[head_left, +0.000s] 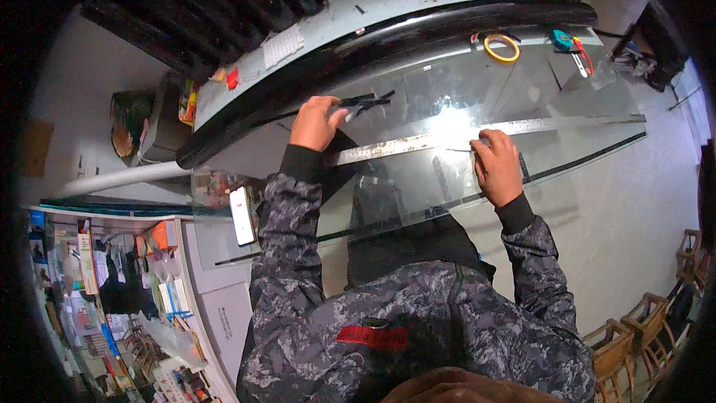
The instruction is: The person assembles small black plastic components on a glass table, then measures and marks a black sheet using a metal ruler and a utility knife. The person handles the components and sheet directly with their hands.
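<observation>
A long metal ruler point(403, 145), worn and spotted, lies across a glass sheet point(418, 93). My left hand point(315, 123) is closed above the ruler's left end, with narrow black strips point(367, 101) at its fingertips; it seems to pinch one of them. Beside its thumb shows a small whitish piece, too blurred to name. At the ruler's middle, my right hand point(496, 168) has its fingers bent together by the edge. A thin dark line juts left from those fingertips; what they hold is too small to name. Along the sheet's near edge runs a black strip point(574, 162).
A long black roll point(403, 27) lies behind the glass. To the far right are a yellow tape roll point(501, 48), a teal tape measure point(561, 39) and a red cutter point(583, 60). A phone point(242, 216) rests at left, above a cluttered shelf point(142, 227). Wooden chairs point(645, 325) stand lower right.
</observation>
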`<action>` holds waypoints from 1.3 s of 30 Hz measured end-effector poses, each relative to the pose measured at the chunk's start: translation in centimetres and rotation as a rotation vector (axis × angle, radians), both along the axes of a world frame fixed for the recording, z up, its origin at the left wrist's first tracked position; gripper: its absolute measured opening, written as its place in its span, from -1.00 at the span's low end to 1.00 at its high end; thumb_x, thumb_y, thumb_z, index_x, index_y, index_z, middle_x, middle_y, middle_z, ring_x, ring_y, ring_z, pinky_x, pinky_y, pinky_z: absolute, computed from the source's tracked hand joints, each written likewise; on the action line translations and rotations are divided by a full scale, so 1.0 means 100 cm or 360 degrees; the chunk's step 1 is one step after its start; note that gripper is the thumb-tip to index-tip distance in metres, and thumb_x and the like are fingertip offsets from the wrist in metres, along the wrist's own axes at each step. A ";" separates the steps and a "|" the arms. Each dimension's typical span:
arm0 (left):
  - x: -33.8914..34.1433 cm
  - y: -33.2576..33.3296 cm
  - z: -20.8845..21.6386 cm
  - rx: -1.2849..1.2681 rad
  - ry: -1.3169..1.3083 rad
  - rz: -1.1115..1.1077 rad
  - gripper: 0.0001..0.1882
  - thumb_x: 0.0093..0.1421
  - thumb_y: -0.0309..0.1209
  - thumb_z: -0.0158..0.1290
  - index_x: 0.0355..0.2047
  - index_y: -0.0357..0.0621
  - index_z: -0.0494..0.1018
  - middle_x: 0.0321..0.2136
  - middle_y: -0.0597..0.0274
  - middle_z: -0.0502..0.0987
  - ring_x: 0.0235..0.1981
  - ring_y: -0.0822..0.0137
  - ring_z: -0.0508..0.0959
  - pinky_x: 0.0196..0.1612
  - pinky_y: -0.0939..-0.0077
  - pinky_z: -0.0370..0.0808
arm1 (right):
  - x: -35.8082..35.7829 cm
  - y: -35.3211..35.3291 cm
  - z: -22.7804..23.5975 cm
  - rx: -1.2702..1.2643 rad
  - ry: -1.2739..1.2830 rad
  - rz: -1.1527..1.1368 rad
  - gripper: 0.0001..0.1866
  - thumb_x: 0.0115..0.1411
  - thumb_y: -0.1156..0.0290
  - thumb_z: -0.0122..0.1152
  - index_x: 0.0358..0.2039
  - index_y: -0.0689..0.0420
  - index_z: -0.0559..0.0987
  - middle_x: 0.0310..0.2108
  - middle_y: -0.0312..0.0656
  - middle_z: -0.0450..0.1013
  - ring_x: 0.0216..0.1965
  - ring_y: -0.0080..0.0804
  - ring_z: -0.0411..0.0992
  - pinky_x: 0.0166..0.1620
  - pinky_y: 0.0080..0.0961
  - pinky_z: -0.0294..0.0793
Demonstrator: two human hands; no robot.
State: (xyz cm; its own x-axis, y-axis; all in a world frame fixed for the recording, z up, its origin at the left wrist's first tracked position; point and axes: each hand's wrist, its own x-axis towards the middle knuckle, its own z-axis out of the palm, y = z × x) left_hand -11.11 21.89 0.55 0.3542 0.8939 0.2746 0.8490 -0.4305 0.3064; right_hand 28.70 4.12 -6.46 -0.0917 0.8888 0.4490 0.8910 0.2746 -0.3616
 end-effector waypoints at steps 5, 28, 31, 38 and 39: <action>-0.003 -0.109 0.028 -0.0151 -0.0053 -0.0450 -0.27 0.16 -0.12 0.51 0.27 -0.15 0.56 0.24 -0.02 0.54 0.27 -0.17 0.49 0.36 0.03 0.47 | 0.001 -0.002 0.000 0.0042 -0.0037 -0.0023 -0.50 0.11 0.55 0.47 0.10 0.08 0.64 0.22 -0.08 0.46 0.32 0.05 0.41 0.23 0.01 0.48; -0.107 -0.049 0.012 0.0086 -0.0043 0.0671 -0.47 0.43 -0.19 0.30 0.30 -0.16 0.53 0.11 -0.21 0.67 0.08 -0.19 0.70 0.13 0.03 0.63 | 0.009 0.002 -0.010 0.0093 -0.0093 -0.0025 -0.52 0.14 0.57 0.44 0.11 0.09 0.67 0.26 -0.04 0.47 0.34 0.07 0.41 0.33 0.00 0.43; -0.107 -0.035 0.007 -0.0033 0.0145 0.0775 0.03 0.37 -0.11 0.37 0.64 -0.19 0.05 0.40 -0.41 0.43 0.33 -0.35 0.53 0.33 -0.08 0.52 | 0.010 0.000 -0.011 0.0029 -0.0055 -0.0025 -0.53 0.14 0.58 0.42 0.11 0.11 0.67 0.26 -0.05 0.48 0.35 0.08 0.41 0.35 0.00 0.42; -0.033 -0.125 -0.015 0.0149 0.0210 0.0293 -0.18 0.36 0.02 0.33 0.49 -0.13 0.39 0.45 -0.29 0.35 0.48 -0.36 0.31 0.48 -0.21 0.30 | 0.011 0.000 -0.008 0.0020 -0.0017 0.0003 -0.52 0.15 0.60 0.41 0.12 0.13 0.66 0.26 -0.04 0.49 0.36 0.08 0.41 0.36 -0.02 0.40; -0.027 -0.137 -0.019 0.0037 0.0212 0.0313 -0.15 0.36 0.05 0.32 0.51 -0.13 0.37 0.48 -0.30 0.32 0.50 -0.37 0.27 0.50 -0.24 0.26 | 0.011 -0.001 -0.007 0.0048 -0.0035 0.0028 -0.52 0.15 0.60 0.41 0.12 0.13 0.66 0.26 -0.05 0.49 0.36 0.07 0.41 0.36 -0.03 0.40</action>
